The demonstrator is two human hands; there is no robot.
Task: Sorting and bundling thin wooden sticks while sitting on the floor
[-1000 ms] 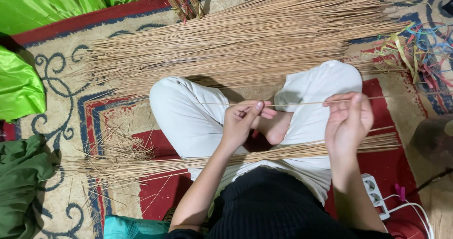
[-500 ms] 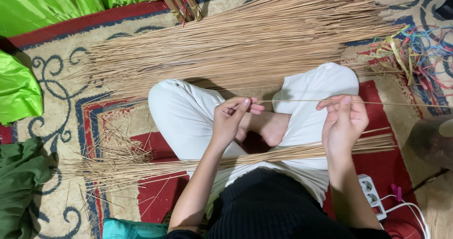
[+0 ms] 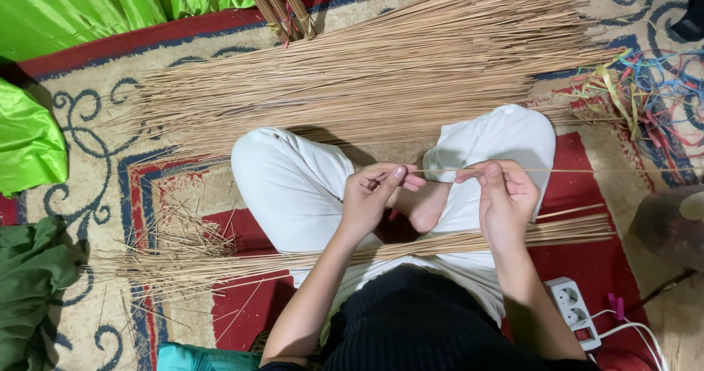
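Note:
I sit cross-legged in white trousers on a patterned rug. My left hand (image 3: 375,193) and my right hand (image 3: 504,195) both pinch one thin tan stick (image 3: 572,170) that runs level from the left fingers out to the right. A small bundle of the same sticks (image 3: 411,248) lies across my lap. A large pile of sticks (image 3: 381,78) is spread on the rug beyond my knees.
Short broken stick bits (image 3: 180,235) lie at the left. Green cloth (image 3: 29,140) sits at the left edge, coloured strips (image 3: 653,85) at the upper right. A white power strip (image 3: 572,312) with cable lies by my right side.
Both hands have drawn closer together along the stick, the left one shifting slightly right. The bundles have not moved.

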